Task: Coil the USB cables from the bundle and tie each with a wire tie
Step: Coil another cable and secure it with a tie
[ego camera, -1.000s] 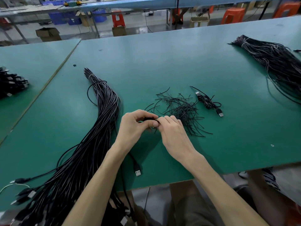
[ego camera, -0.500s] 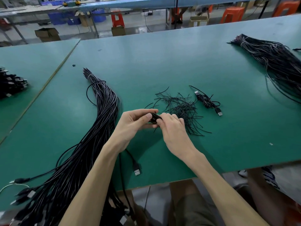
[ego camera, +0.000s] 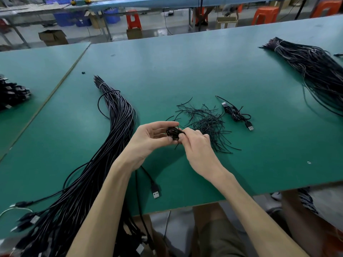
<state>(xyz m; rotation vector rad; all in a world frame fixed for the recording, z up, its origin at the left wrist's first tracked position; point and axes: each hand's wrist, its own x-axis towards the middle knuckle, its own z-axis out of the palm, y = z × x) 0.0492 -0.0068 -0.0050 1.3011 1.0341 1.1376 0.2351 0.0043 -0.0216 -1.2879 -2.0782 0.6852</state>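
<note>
My left hand (ego camera: 148, 138) holds a small black coil of USB cable (ego camera: 172, 132) between thumb and fingers, just above the green table (ego camera: 185, 67). My right hand (ego camera: 196, 145) pinches the coil from the right side, its fingers curled at a thin black strand that sticks out below. The cable's tail runs under my left wrist to a USB plug (ego camera: 155, 191) lying near the table's front edge. A long bundle of black cables (ego camera: 115, 130) lies to the left. A loose pile of black wire ties (ego camera: 206, 123) sits just right of my hands.
One coiled, tied cable (ego camera: 236, 114) lies right of the wire ties. A second big cable bundle (ego camera: 313, 71) covers the far right of the table. More black cables (ego camera: 13, 93) lie on the neighbouring table at left. Stools and boxes stand beyond the table.
The black coil has come into plain view between my hands. Both hands have shifted slightly and my left fingers have opened a little around it.
</note>
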